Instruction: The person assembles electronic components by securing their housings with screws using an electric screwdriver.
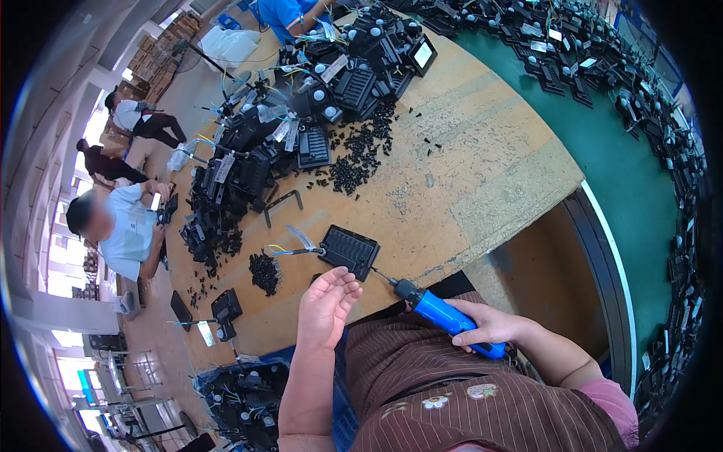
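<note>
A blue electric screwdriver (444, 314) is gripped in my right hand (488, 325), its bit pointing up and left. The bit's tip is by the lower right corner of a black finned floodlight (349, 251), which lies on the table with coloured wires coming out of its left side. Just below that floodlight is my left hand (330, 305), palm turned up and fingers curled together. Whatever those fingers may hold is too small to make out. To the left sits a small heap of black screw-like parts (263, 274).
Piled floodlights (248, 166) and scattered small black parts (354, 162) cover the table's far left. More lamps line the green conveyor (542, 98) at right. Across the table a person in a light shirt (128, 230) handles a part; a blue-sleeved person (286, 16) is at the back.
</note>
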### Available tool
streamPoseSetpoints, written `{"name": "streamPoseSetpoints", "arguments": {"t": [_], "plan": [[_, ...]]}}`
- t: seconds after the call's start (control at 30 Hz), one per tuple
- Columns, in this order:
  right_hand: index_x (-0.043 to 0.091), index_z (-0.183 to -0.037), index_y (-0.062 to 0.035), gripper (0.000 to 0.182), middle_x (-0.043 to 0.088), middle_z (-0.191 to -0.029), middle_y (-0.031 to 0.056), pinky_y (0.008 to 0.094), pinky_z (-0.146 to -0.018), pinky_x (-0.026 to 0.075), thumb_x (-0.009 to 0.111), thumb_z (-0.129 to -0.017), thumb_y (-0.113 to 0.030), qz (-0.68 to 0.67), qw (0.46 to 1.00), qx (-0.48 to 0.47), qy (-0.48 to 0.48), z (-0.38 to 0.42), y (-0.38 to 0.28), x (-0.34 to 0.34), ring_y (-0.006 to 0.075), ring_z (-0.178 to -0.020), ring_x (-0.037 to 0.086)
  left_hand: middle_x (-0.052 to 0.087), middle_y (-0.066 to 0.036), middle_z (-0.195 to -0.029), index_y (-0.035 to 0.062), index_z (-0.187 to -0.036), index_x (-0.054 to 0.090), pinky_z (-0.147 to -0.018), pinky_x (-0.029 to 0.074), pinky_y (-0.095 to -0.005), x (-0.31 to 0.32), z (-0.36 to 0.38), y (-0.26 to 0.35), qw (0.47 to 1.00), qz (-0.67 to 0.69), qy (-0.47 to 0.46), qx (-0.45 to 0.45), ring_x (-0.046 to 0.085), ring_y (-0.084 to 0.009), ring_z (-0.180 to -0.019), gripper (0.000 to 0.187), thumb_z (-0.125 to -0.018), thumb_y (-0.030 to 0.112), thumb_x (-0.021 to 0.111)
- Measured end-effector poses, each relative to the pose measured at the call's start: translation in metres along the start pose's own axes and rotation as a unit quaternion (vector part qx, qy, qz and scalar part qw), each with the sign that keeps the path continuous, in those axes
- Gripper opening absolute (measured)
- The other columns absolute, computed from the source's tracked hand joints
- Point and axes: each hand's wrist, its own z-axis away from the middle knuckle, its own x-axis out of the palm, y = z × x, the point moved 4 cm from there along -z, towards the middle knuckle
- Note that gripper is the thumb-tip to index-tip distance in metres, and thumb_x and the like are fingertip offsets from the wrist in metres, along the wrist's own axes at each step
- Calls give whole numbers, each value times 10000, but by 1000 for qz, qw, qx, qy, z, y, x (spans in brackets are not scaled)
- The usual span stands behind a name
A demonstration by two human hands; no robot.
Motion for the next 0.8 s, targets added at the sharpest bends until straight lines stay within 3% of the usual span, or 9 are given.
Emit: {"name": "streamPoseSetpoints", "arguments": {"t": [0.3,0.6,0.7,0.73,0.8], "plan": [[188,-1587,-58,855,598,-988,83,296,-698,521,714,-926,-188,-4,1000,-5,-6,-9,-5,-3,138,-754,611,569,-214,-1328,-89,-1388,443,-1034,528,-366,14,4,7,999,12,20,25,572,-308,-1271,411,-979,-69,480],[201,-1583,-48,835,593,-975,83,300,-709,522,705,-928,-170,-21,1000,-14,-6,-13,-2,-2,135,-758,611,617,-209,-1299,-63,-1414,446,-913,591,-335,11,9,-7,999,-8,28,-26,667,-304,-1138,410,-1008,-14,485],[202,-1582,-42,832,591,-972,82,304,-713,524,702,-929,-166,-29,999,-20,-7,-13,-2,-3,136,-757,611,626,-199,-1301,-65,-1421,451,-856,586,-318,19,14,5,987,-155,42,26,695,-256,-1056,421,-1013,20,512],[201,-1582,-41,832,591,-972,81,305,-714,525,702,-929,-166,-29,999,-23,-11,-13,-3,-3,136,-757,611,615,-200,-1319,-61,-1430,445,-841,579,-315,17,12,10,953,-283,21,103,690,-242,-1040,425,-1018,23,506],[202,-1582,-40,831,590,-971,78,305,-716,526,701,-929,-165,-30,999,-29,-13,-14,-2,-2,135,-757,612,594,-201,-1353,-53,-1448,431,-810,566,-308,10,10,13,821,-514,-23,249,682,-213,-1010,433,-1027,27,493]]}}
